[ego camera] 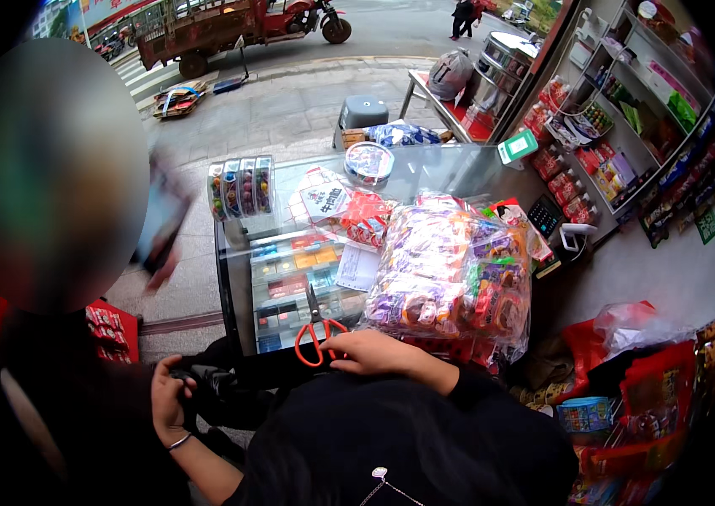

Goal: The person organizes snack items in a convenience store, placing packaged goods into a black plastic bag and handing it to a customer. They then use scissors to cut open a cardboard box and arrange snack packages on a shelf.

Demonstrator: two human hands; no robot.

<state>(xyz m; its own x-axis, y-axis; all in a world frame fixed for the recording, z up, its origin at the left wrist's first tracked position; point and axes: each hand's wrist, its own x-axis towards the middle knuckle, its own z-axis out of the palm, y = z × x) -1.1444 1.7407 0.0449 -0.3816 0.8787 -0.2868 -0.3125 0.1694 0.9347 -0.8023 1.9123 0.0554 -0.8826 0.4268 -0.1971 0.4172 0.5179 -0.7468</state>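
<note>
My right hand is at the near edge of a glass display counter, its fingers on one handle loop of scissors with orange-red handles. The dark blades point away from me over the glass. Just beyond that hand lies a large clear plastic bag full of small wrapped snacks in purple, orange and red. My left hand, a bracelet at its wrist, is off to the left with curled fingers beside something dark. Whether it grips that dark thing cannot be made out.
A person stands close on my left, blurred. On the counter are clear tubes of colourful balls, a round tub, a paper sheet and a calculator. Stocked shelves rise at right; packaged goods lie below.
</note>
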